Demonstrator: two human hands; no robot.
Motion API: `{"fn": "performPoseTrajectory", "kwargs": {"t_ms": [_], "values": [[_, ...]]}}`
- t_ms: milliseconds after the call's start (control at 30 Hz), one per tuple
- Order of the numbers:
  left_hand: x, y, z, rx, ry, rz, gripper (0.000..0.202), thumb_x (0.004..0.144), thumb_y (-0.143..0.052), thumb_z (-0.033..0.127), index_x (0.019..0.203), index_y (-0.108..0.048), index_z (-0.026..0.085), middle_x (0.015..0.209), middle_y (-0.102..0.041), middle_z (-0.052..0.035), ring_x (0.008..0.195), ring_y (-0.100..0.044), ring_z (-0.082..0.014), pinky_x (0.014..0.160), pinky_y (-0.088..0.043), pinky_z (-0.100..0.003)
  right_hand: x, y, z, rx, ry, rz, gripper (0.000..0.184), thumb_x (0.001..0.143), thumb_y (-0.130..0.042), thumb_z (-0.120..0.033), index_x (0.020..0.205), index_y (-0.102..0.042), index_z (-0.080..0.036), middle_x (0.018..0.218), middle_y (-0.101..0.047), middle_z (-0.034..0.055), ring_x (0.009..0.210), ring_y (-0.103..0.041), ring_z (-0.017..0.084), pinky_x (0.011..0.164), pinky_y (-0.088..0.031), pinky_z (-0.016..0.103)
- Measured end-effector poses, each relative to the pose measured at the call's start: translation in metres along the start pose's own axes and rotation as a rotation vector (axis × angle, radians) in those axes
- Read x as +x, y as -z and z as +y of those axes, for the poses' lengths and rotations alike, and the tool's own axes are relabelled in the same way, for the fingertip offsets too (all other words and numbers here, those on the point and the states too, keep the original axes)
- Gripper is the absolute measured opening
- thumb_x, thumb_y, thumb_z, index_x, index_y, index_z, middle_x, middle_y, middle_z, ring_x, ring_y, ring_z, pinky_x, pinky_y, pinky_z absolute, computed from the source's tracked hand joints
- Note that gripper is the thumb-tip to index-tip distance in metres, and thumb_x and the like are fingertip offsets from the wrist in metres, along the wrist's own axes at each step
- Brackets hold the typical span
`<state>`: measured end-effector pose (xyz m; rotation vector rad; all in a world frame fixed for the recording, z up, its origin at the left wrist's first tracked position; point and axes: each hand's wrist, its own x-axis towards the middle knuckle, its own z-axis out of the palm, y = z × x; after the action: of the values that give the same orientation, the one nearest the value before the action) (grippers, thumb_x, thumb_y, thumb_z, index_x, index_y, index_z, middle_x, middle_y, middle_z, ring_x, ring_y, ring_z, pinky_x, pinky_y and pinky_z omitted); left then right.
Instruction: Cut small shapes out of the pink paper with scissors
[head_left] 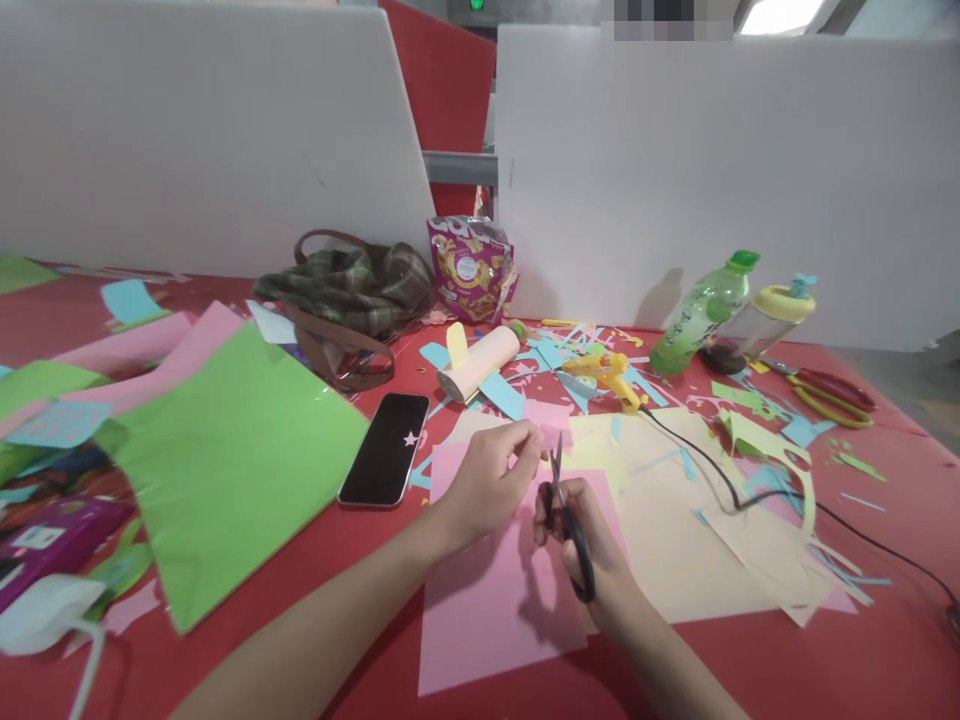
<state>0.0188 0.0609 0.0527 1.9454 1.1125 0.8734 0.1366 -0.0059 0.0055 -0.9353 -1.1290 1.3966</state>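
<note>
Snipping at a small pink scrap (553,436), a person works over a red tabletop (750,670) strewn with offcuts. Nearest the camera, a pink sheet (487,600) lies flat under both forearms. The right hand (592,545) has its grip closed through the black loops of the scissors (568,520), blades pointing up and away. The left hand (491,478) pinches the pink scrap between thumb and fingertips, just at the blade tips. With the fingers so close to the cutting edge, a slip looks likely to nick a fingertip, and so small a piece could twist in the pinch and cut crooked. To the left, a green sheet (225,460) overlaps more pink paper, and a phone (384,448) lies face up beside it. Beyond the hands sit a cream paper roll (480,362), a yellow glue gun (607,375) whose black cord (750,495) trails across cream paper, and red-handled scissors (829,395). Farther back stand a green bottle (701,315), a plaid bag (345,295) and a snack packet (469,265) against white boards (712,170).
</note>
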Motion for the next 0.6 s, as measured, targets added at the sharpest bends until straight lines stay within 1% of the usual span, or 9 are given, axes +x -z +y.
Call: {"fn": "performPoseTrajectory", "kwargs": {"t_ms": [167,233,367,500,600], "values": [[0.000,-0.001,-0.001,0.065,-0.017,-0.024,0.029,0.084,-0.031,0.023,0.056,-0.033,0.017,0.052,-0.036,0.0040,0.050,-0.035,-0.0085,0.049,-0.029,-0.020,0.000,0.001,0.004,0.050,-0.029,-0.021,0.026,0.069,-0.054,-0.043,0.078,-0.037,-0.025,0.070,-0.041,-0.0002,0.062,-0.039,0.016,0.049,-0.033,0.026],[0.000,-0.001,-0.001,0.085,-0.023,-0.036,0.028,0.083,-0.031,0.022,0.056,-0.031,0.017,0.052,-0.035,0.0043,0.050,-0.034,-0.0083,0.048,-0.028,-0.020,0.000,0.002,0.005,0.059,-0.030,-0.021,0.028,0.069,-0.055,-0.045,0.078,-0.038,-0.025,0.070,-0.041,-0.0004,0.062,-0.039,0.016,0.048,-0.033,0.026],[0.001,0.000,-0.003,0.103,-0.026,-0.057,0.026,0.083,-0.032,0.020,0.057,-0.034,0.017,0.053,-0.038,0.0041,0.050,-0.036,-0.0082,0.049,-0.028,-0.020,0.000,0.001,0.003,0.095,-0.053,0.007,0.030,0.067,-0.055,-0.048,0.076,-0.038,-0.025,0.067,-0.040,-0.0017,0.060,-0.039,0.015,0.049,-0.034,0.026],[0.001,0.000,-0.003,0.103,-0.026,-0.079,0.025,0.083,-0.031,0.019,0.060,-0.040,0.016,0.056,-0.044,0.0030,0.053,-0.041,-0.0088,0.052,-0.031,-0.020,0.001,0.001,-0.003,0.101,-0.092,-0.010,0.034,0.065,-0.054,-0.054,0.074,-0.037,-0.025,0.067,-0.040,-0.0014,0.058,-0.038,0.015,0.050,-0.033,0.027],[0.000,0.002,-0.002,0.105,-0.035,-0.090,0.025,0.083,-0.031,0.019,0.059,-0.039,0.016,0.055,-0.043,0.0033,0.052,-0.040,-0.0085,0.052,-0.031,-0.020,0.001,0.001,-0.008,0.057,-0.098,-0.035,0.035,0.066,-0.051,-0.056,0.076,-0.036,-0.025,0.069,-0.041,-0.0005,0.058,-0.038,0.015,0.051,-0.032,0.027]]}}
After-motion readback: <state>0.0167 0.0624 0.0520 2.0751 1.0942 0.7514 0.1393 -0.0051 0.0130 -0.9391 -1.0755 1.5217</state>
